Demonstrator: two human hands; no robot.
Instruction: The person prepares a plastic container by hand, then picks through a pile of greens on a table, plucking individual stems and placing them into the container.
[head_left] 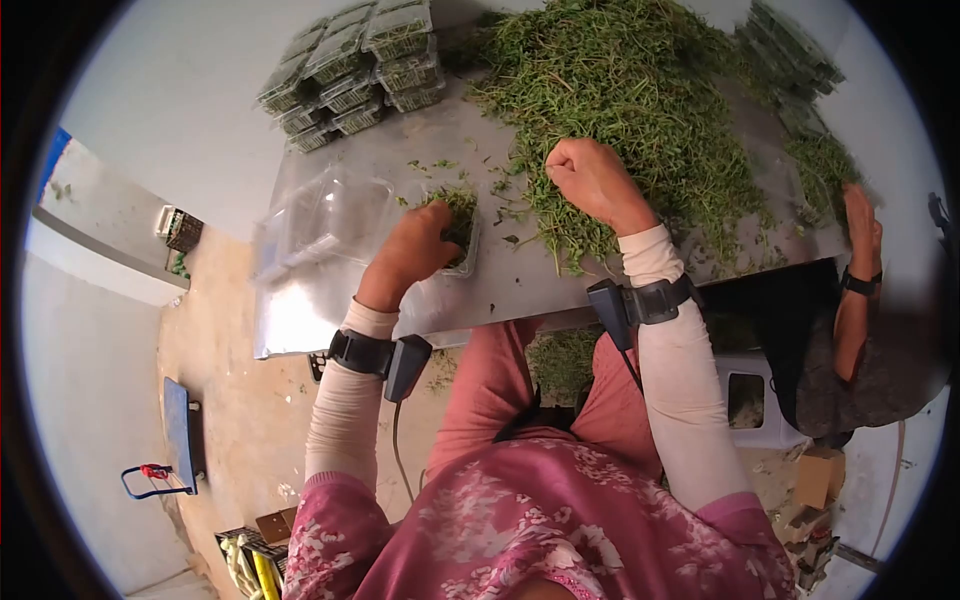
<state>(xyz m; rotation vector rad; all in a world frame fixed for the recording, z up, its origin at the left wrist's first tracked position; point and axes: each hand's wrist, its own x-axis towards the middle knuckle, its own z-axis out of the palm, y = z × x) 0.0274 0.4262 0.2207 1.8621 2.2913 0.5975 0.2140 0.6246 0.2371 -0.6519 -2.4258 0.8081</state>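
Note:
My left hand [412, 248] is closed over the left side of a clear plastic box [472, 262] on the metal table. Green leafy sprigs [460, 212] fill that box, and my thumb lies against them. My fingers hide the box's left wall. My right hand [595, 182] is curled into a fist at the left part of a big heap of green sprigs [640, 90]. Whatever its fingertips hold is hidden. Left of my left hand lie clear empty plastic boxes [335, 215], nested together.
Stacked filled boxes [350, 65] stand at the table's back left, more boxes [790, 50] at back right. Another person's hand [860, 218] is by greens at the right edge. Below are a white plastic stool [755, 375] and a blue trolley [180, 430].

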